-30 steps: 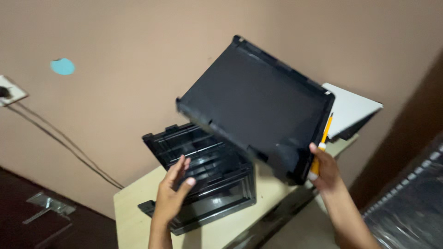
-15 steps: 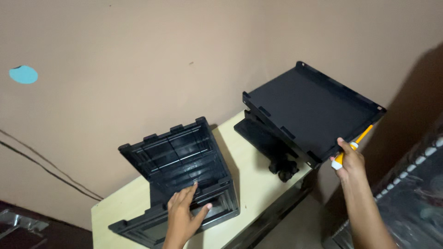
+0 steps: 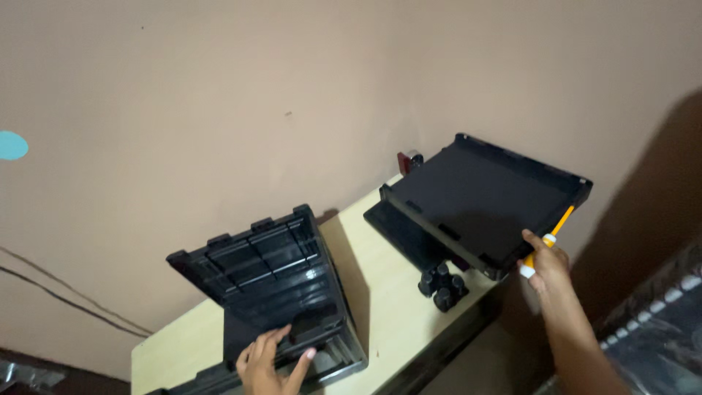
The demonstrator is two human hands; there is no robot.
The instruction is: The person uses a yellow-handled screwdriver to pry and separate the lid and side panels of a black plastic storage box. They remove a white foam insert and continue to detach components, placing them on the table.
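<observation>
Head view. Black flat panel (image 3: 479, 212): held level above the far end of the pale table (image 3: 387, 292), just over a second black tray (image 3: 402, 232) and a cluster of small black caps (image 3: 441, 281). Right hand (image 3: 547, 262): closed on the panel's near corner rim together with an orange-handled tool (image 3: 550, 232). Panel looks light, stiff, smooth; rim grip suits. Left hand (image 3: 269, 360): fingers spread, resting on the ribbed black housing (image 3: 270, 281). Wall close behind; table edge near, open room rightward.
</observation>
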